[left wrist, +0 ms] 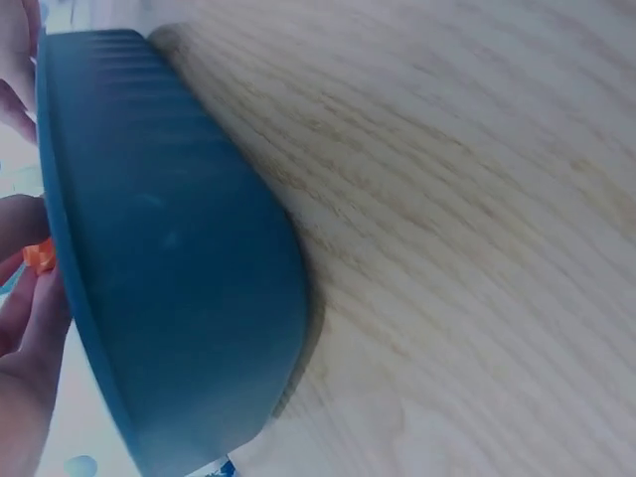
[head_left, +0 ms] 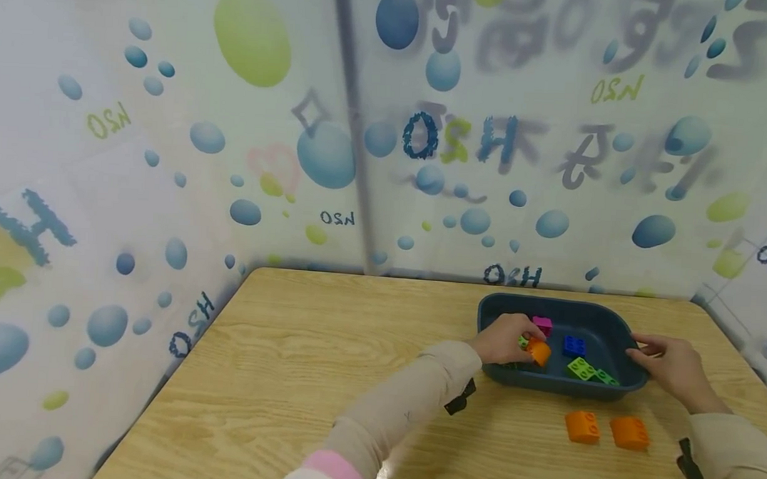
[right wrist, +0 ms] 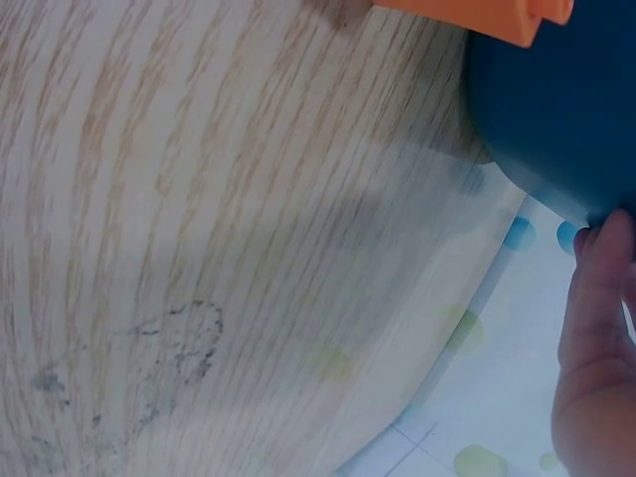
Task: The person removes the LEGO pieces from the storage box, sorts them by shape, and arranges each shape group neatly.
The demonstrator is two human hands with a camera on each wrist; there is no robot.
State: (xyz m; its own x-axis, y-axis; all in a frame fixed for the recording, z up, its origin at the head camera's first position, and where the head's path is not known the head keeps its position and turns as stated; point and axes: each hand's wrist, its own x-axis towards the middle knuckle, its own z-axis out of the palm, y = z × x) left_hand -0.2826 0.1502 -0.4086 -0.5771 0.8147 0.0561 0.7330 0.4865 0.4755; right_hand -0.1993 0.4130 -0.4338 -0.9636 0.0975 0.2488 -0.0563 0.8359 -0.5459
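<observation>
A dark blue plastic basin (head_left: pixel 595 321) stands on the table, and its outer wall (left wrist: pixel 179 248) fills much of the left wrist view. My left hand (head_left: pixel 503 337) reaches over its left side and pinches an orange toy brick (head_left: pixel 538 351) between thumb and fingers. At the right end, my right hand (head_left: pixel 672 363) grips the rim. Inside lie a pink brick (head_left: pixel 542 325), a blue brick (head_left: pixel 574 346), a lime green brick (head_left: pixel 581 369) and a darker green brick (head_left: pixel 606 378). More green pieces are partly hidden by my left hand.
Two orange bricks with curved sides, a left one (head_left: pixel 582 427) and a right one (head_left: pixel 629 432), lie on the wooden table (head_left: pixel 327 358) in front of the basin. Bubble-patterned curtains (head_left: pixel 385 197) rise behind the table and at both sides.
</observation>
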